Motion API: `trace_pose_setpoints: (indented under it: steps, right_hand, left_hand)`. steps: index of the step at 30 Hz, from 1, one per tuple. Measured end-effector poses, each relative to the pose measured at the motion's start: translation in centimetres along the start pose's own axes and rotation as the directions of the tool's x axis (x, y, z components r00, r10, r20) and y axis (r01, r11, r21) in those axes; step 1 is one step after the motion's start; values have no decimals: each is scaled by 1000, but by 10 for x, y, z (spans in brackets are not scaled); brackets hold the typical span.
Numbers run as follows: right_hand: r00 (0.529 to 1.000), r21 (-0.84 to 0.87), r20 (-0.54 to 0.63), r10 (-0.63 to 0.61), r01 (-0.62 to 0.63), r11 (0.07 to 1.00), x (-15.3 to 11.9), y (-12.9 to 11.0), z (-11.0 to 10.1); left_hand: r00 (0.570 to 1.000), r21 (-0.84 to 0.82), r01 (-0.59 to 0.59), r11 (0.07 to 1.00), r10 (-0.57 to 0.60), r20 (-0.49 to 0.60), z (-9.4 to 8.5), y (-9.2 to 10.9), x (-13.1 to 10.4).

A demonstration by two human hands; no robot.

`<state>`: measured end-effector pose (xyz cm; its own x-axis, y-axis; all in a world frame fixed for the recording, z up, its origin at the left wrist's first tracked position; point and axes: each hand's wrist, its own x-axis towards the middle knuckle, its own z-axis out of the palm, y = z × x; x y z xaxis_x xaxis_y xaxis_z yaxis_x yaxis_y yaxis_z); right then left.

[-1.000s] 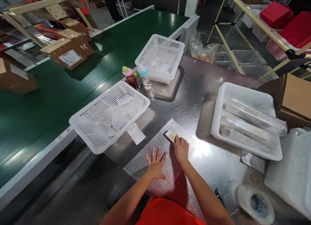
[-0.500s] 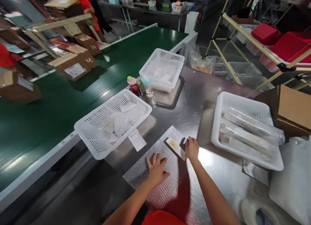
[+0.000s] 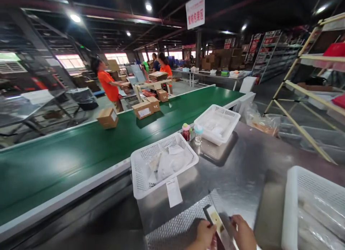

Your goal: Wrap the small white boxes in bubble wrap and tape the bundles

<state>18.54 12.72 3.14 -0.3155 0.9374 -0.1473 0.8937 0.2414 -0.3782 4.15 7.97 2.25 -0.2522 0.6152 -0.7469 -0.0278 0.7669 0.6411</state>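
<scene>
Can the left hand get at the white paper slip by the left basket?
Probably yes: only bubble wrap and tabletop seem to lie between the left hand and the slip, whose upper end meets the basket.

Left hand (image 3: 205,233) hid part of the flat item (image 3: 215,218), right hand (image 3: 244,232) got cropped at the bottom, so did the bubble wrap (image 3: 175,230), rightmost basket (image 3: 290,203) was sliced off by the frame, print on the paper slip (image 3: 174,194) was too tiny!

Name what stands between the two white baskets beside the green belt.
In the head view, a small pink-capped bottle and a blue-capped bottle stand between the nearer basket and the farther basket.
</scene>
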Motion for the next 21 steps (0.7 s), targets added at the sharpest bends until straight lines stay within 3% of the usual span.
trace_pose_setpoints:
  steps: [3, 6, 8, 14, 18, 21]
  right_hand:
    - [993, 44, -55, -100, 103, 994, -28, -24, 19]
    - [979, -101, -171, -110, 93, 990, -53, -52, 32]
    - [955, -196, -208, -211, 171, 966, -61, -61, 37]
    - [953, -273, -207, -221, 161, 948, -76, -52, 62]
    - [925, -315, -271, -267, 177, 932, -83, -48, 73]
    - [929, -324, -262, -262, 172, 930, -82, -48, 75]
  left_hand:
    - [990, 47, -118, 992, 121, -75, -8, -2, -1]
    - [983, 105, -170, 980, 176, -52, -16, -7, -2]
    - [981, 139, -186, 973, 191, -24, -18, -14, 1]
    - [972, 188, -233, 954, 228, 48, -16, -31, 10]
    - [963, 186, -271, 944, 265, 58, -17, -32, 11]
    - [956, 193, -292, 937, 284, 70, -17, -31, 11]
